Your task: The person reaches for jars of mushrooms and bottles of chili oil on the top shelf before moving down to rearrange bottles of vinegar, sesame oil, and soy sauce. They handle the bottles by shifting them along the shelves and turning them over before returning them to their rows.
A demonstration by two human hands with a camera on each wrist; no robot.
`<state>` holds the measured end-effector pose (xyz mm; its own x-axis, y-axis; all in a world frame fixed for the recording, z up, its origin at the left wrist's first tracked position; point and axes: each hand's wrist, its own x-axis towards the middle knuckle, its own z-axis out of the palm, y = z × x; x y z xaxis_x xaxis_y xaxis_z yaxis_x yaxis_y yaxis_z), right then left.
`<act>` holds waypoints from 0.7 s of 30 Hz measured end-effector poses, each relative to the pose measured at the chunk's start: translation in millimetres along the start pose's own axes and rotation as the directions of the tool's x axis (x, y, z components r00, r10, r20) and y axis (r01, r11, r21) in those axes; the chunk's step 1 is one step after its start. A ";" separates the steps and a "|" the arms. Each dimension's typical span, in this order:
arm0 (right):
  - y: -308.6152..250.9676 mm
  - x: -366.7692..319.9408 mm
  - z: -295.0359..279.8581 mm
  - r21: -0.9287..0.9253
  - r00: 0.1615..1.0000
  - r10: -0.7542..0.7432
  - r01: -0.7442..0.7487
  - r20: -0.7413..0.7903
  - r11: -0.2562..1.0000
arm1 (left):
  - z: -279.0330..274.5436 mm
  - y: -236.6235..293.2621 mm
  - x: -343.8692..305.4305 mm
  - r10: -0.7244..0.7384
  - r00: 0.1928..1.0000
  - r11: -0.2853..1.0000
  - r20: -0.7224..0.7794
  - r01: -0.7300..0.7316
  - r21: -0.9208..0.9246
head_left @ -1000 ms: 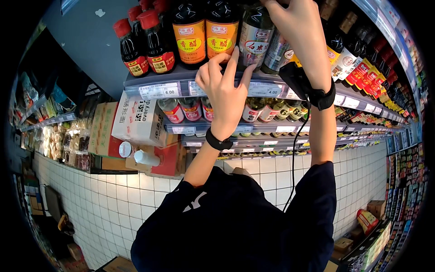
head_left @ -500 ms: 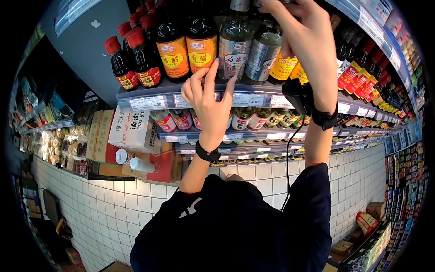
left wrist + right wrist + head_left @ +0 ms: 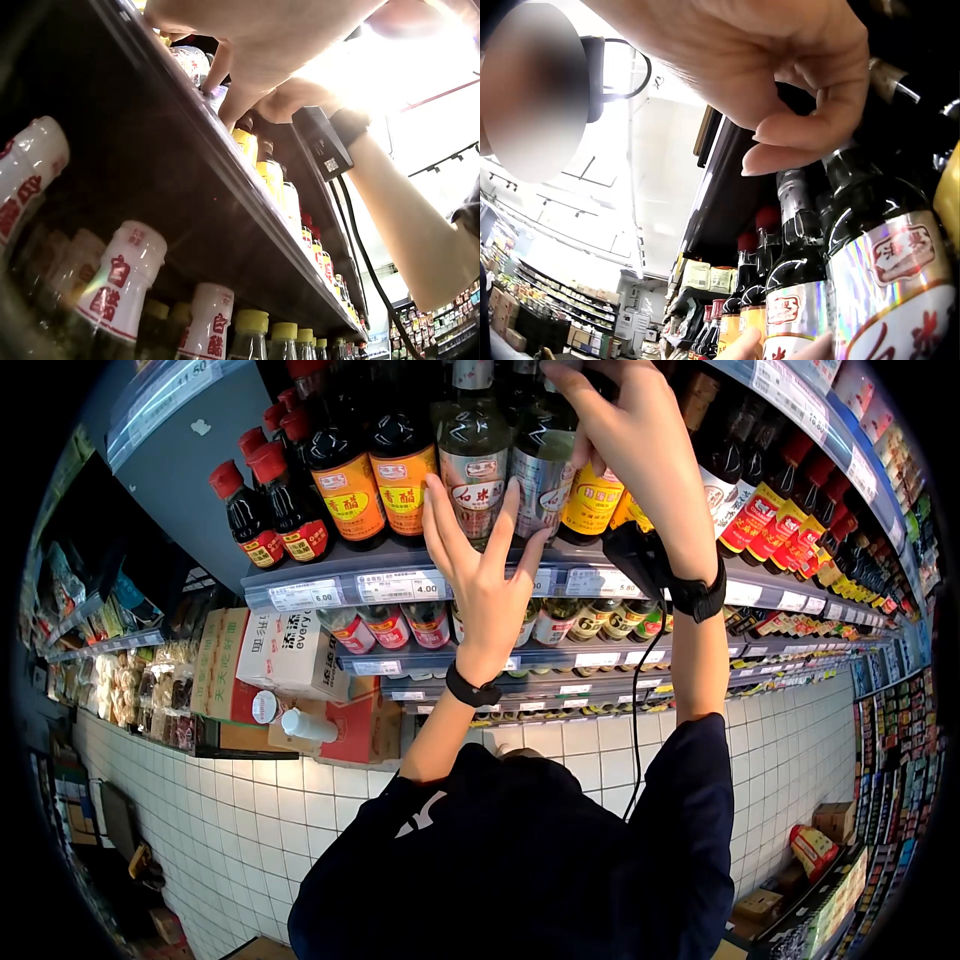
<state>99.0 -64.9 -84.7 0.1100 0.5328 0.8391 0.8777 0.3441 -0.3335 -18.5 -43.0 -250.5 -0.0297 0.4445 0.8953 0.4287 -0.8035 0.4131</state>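
Observation:
On the top shelf, my right hand [image 3: 640, 450] grips the neck of a clear vinegar bottle [image 3: 543, 480] with a silver label. In the right wrist view its curled finger and thumb [image 3: 787, 142] are at the bottle's top, and the cap is hidden. My left hand [image 3: 485, 575] has its fingers spread, its fingertips at the fronts of that bottle and the matching white rice vinegar bottle [image 3: 473, 485] beside it. Dark bottles with orange labels [image 3: 403, 490] stand left of these, and a yellow-labelled bottle [image 3: 592, 500] stands to the right.
Red-capped sauce bottles [image 3: 285, 500] stand at the shelf's left end. Price tags line the shelf edge [image 3: 400, 586]. Lower shelves hold white-capped bottles [image 3: 120, 277]. A carton [image 3: 290, 650] stands at the lower left. A black cable [image 3: 640, 730] hangs from the right wrist.
The view has shifted right along the shelf. The gripped bottle's label has turned further to the front. My left hand's fingers have straightened and spread more.

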 end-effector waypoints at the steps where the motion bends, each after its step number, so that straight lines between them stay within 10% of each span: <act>1: -0.1 -2.2 -1.5 0.132 1.000 0.020 -0.019 -0.004 0.991 | 1.0 0.2 -1.8 -0.001 1.000 1.000 0.000 0.001 0.015; 14: -15.2 7.4 -18.0 0.210 0.980 0.127 -0.157 0.150 0.965 | 5.6 -3.1 -8.0 0.016 1.000 1.000 0.001 -0.016 -0.012; 16: 17.7 7.3 3.3 0.262 0.993 -0.117 0.117 -0.016 0.958 | 4.8 -1.2 -8.3 0.007 1.000 1.000 -0.004 -0.007 -0.009; 21: 6.3 3.9 -8.8 0.388 0.978 0.045 -0.124 0.206 0.913 | 2.4 0.8 -5.9 0.000 1.000 1.000 0.023 0.000 0.006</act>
<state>109.1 -67.5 -79.7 0.0506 0.6955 0.7167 0.6071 0.5484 -0.5750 -15.8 -45.3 -255.9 -0.0086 0.4535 0.8912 0.4339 -0.8013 0.4119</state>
